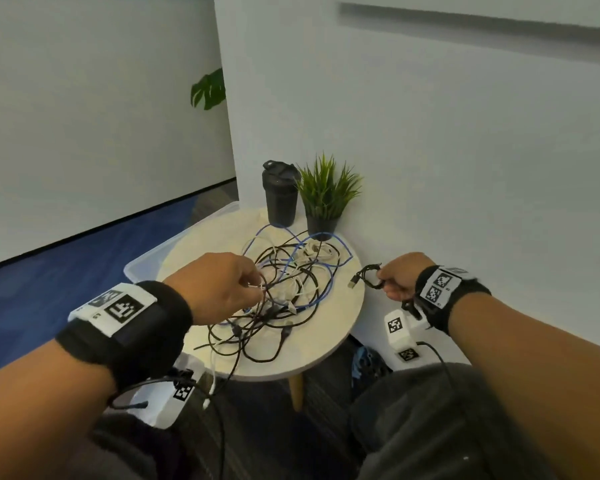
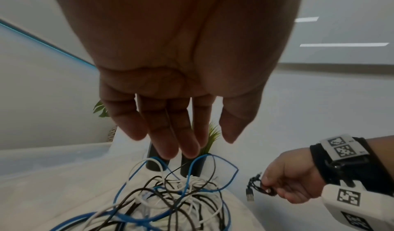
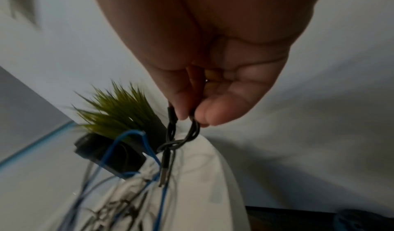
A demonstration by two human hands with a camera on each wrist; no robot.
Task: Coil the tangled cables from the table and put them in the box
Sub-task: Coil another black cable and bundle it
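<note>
The left hand, fingers loose, is hovering over the tangle on the tabletop while the right hand is pinching a black coil beside the edge, risking dragging snagged cables off if yanked.

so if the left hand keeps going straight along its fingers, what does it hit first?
Probably the tangled cables: the left hand points forward and down into the pile on the round table. Beyond that stands the black tumbler. Depth is unclear, and contact may already exist.
</note>
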